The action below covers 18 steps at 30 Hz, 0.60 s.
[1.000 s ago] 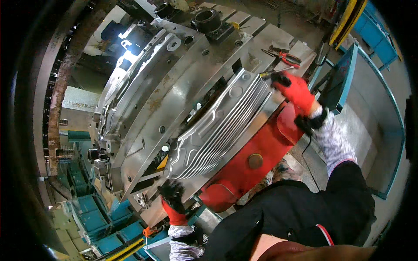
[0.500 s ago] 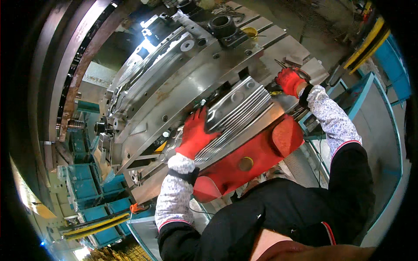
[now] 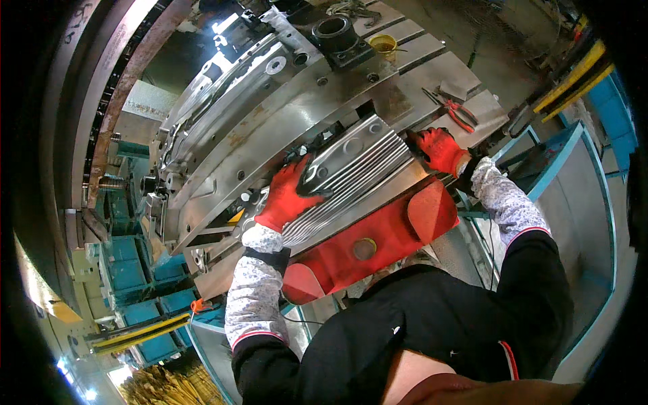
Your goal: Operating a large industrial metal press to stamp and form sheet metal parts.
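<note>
A ribbed grey sheet-metal panel (image 3: 364,156) lies slanted across the die bed in front of me. My left hand (image 3: 286,196), in a red glove, rests over the panel's left part. Its fingers are spread toward the far edge and its thumb stretches along the surface. At the panel's right end is my right hand (image 3: 439,150), also red-gloved, with its fingers curled at the corner; their tips are partly hidden. Pliers with red handles (image 3: 460,116) lie beyond my right hand on the metal bed.
A large curved steel die (image 3: 270,135) stands behind the panel. Along the near side runs a red metal piece (image 3: 364,250) with a round hole. A black cylindrical post (image 3: 334,34) and yellow cup (image 3: 383,44) are at the back. Blue bins (image 3: 125,263) stand left, a blue-framed cart (image 3: 574,202) right.
My right hand has left the pliers, now fully visible on the bed, and come nearer to the panel's right end. My left hand stays on the panel. The whole view has shifted slightly.
</note>
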Each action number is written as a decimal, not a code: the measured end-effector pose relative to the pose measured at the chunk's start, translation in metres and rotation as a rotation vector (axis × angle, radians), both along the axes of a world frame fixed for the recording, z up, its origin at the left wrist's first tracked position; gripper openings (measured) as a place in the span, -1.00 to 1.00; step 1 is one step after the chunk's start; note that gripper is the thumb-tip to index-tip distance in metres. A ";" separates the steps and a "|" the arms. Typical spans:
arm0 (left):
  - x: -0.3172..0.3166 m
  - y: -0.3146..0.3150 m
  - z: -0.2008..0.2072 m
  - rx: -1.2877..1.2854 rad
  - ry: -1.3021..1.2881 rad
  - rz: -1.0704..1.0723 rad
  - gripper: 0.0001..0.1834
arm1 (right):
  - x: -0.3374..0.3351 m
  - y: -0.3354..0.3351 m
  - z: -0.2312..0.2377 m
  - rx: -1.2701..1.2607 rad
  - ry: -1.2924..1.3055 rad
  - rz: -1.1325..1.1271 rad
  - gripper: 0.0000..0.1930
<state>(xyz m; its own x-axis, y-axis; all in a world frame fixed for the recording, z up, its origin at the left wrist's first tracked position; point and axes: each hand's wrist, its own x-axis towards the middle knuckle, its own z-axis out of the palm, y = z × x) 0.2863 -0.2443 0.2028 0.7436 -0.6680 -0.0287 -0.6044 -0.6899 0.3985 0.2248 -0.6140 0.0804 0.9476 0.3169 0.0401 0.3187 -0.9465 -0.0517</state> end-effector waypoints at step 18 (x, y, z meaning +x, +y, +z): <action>-0.068 0.018 0.122 -0.028 -0.373 -0.049 -0.10 | -0.008 -0.045 0.093 0.923 -0.391 -0.265 -0.35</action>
